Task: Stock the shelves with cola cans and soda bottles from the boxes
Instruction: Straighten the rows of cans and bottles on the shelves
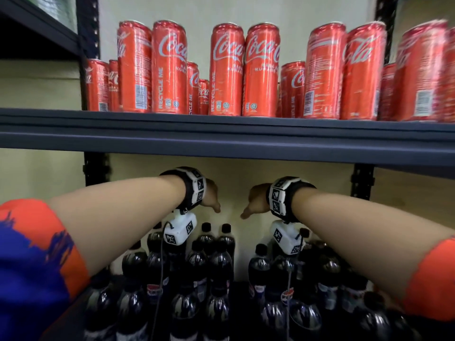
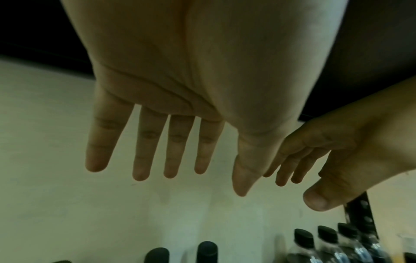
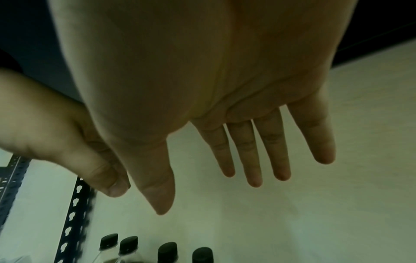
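Both hands are extended into the lower shelf bay, above the soda bottles [image 1: 221,262], and neither holds anything. The left hand [image 2: 180,89] has its fingers [image 2: 144,156] straight and slightly spread, palm down; the right hand [image 3: 202,80] is in the same attitude, fingers [image 3: 252,156] straight. The two thumbs lie near each other without touching. The bottles stand upright in dense rows on the lower shelf, from its front edge back toward the wall, with a gap between a left group and a right group directly below the hands. The cola cans [image 1: 226,70] stand upright in rows along the front edge of the upper shelf [image 1: 221,134]. No box is in view. Judged step: the interval following a bottle placement, with the hands free above the stock. The next move probably calls for drawing both hands out under the upper shelf edge without striking the bottle caps [image 2: 207,249], then fetching further stock from the boxes.
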Demonstrator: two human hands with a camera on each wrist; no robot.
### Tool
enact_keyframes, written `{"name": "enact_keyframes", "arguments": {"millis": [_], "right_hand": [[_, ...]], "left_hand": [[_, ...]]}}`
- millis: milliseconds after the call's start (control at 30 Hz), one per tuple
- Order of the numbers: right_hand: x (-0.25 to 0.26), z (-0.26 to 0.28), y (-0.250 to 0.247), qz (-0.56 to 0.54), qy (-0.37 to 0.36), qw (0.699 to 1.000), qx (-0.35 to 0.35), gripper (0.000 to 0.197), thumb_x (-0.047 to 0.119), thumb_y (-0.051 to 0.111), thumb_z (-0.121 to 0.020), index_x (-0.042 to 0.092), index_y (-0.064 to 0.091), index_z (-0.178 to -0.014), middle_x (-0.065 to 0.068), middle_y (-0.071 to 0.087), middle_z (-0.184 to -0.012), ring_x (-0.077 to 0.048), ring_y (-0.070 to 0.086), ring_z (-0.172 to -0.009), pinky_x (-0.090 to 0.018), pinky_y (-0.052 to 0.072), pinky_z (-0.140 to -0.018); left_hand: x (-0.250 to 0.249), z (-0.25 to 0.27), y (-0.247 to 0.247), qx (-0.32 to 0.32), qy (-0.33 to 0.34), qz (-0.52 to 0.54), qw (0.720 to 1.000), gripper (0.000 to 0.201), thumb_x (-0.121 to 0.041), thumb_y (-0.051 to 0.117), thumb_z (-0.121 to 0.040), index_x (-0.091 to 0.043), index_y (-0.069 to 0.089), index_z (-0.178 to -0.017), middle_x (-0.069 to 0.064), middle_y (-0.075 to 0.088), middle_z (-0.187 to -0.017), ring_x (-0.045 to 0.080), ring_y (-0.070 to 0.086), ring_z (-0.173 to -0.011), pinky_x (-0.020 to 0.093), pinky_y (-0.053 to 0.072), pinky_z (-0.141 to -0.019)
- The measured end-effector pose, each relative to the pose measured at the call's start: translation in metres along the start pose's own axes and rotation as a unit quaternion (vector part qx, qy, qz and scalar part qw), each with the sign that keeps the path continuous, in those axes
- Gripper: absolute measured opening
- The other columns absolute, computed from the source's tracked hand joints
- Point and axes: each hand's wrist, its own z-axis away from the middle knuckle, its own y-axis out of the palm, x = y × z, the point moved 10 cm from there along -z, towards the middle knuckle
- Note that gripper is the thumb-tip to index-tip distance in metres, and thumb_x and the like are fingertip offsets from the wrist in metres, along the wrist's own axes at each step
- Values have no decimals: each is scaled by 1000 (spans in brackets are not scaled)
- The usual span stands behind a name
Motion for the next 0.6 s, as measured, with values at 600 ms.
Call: {"name": "enact_keyframes", "arguments": {"millis": [600], "right_hand": [[-138,24,43,86,91,989,76,70,63,80,-57,19,68,-110,-4,69,-113,-31,69,-97,-42,56,-90]], "left_hand": [[-151,-59,3,4,108,-48,993,67,-69,65,-77,-15,70,-115,2,71,-115,26,68,-104,42,55,-95]]}}
